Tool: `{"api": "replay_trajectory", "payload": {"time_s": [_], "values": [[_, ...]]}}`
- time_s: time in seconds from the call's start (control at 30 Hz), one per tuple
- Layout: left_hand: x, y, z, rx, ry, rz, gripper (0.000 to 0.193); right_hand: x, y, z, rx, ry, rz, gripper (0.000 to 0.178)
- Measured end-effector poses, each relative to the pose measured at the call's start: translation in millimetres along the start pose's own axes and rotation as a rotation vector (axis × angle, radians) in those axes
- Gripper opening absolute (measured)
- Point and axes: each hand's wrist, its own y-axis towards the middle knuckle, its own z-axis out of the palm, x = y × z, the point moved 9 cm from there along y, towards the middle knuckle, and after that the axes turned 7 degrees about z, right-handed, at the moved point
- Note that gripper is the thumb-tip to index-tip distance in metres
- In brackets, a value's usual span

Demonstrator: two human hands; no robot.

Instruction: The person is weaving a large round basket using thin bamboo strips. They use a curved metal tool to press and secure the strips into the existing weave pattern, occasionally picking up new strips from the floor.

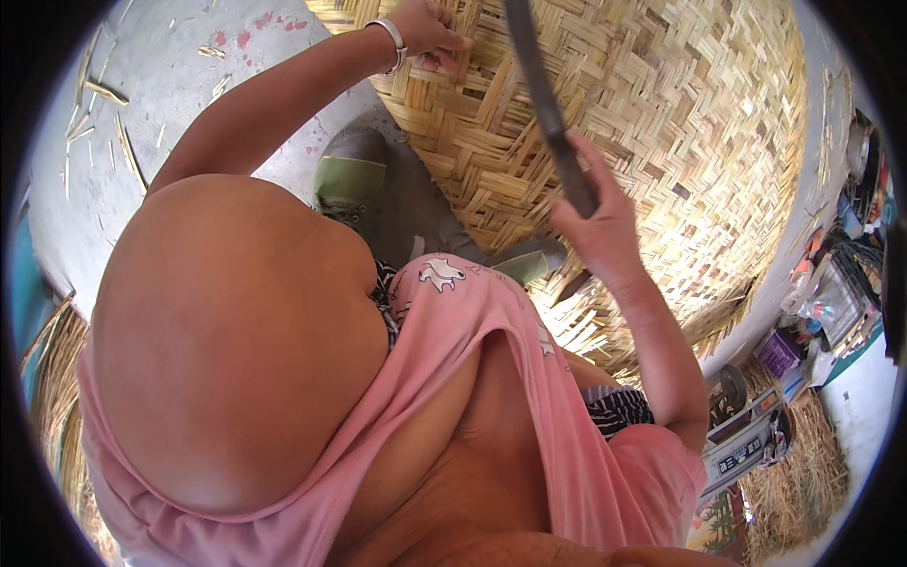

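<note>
A large woven mat [680, 161] of pale yellow-brown flat strips lies before me on the floor, spreading to the right and to the top of the view. In my right hand [605, 222] is a long, dark, flat blade-like tool [539, 85], slightly bent and pointing up past the top edge. The fingers wrap round its lower end, above the mat. My left hand [430, 36], with a pale bracelet [392, 45] at the wrist, is at the mat's left part. Its fingers are curled in at the weave; what they hold is hidden.
Dark-and-green shoes [351, 180] stand by the mat's near left edge. Loose strip pieces [109, 93] are scattered on the grey floor [189, 104]. Straw bundles [57, 416] lie at the left rim. At the right rim are a grey device [742, 455], a purple box [779, 352] and clutter.
</note>
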Motion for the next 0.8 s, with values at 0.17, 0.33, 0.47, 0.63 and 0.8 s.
{"api": "replay_trajectory", "payload": {"time_s": [0.17, 0.33, 0.47, 0.63, 0.8], "values": [[-1, -6, -2, -0.178, -0.153, -0.019, 0.028, -27, 16, 36, 0.089, 0.071, -0.094, 0.062], [1, -10, -2, -0.23, -0.265, -0.014, 0.024, -13, 26, 52, 0.147, 0.034, 0.039, 0.06], [9, -7, -2, -0.26, -0.374, -0.011, 0.027, -8, 23, 53, 0.08, -0.011, -0.08, 0.061], [6, -13, -1, -0.349, -0.587, -0.047, 0.036, -4, 17, 51, 0.071, -0.009, -0.062, 0.06], [-15, -25, 2, -0.381, -0.515, -0.073, 0.039, 4, 27, 61, -0.035, -0.24, -0.016, 0.06]]}}
